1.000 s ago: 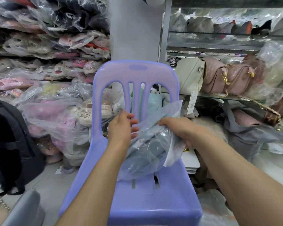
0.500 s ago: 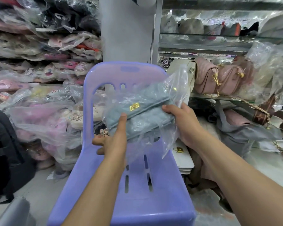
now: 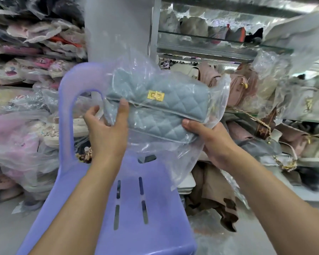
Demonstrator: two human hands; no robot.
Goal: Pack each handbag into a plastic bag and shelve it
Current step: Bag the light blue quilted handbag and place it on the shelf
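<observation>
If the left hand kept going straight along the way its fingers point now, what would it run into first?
The left hand points up and away, already against the plastic bag around the blue handbag. Past that, probably the purple chair backrest, though depth is unclear.

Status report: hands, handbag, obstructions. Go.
Left hand and right hand both gripping the bagged blue handbag. Handbag inside clear plastic bag, held above purple chair. Nothing in the way.

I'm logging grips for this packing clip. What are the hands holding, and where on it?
Both hold the bagged blue quilted handbag through the clear plastic bag: left hand at its left end, right hand at its lower right corner.
</observation>
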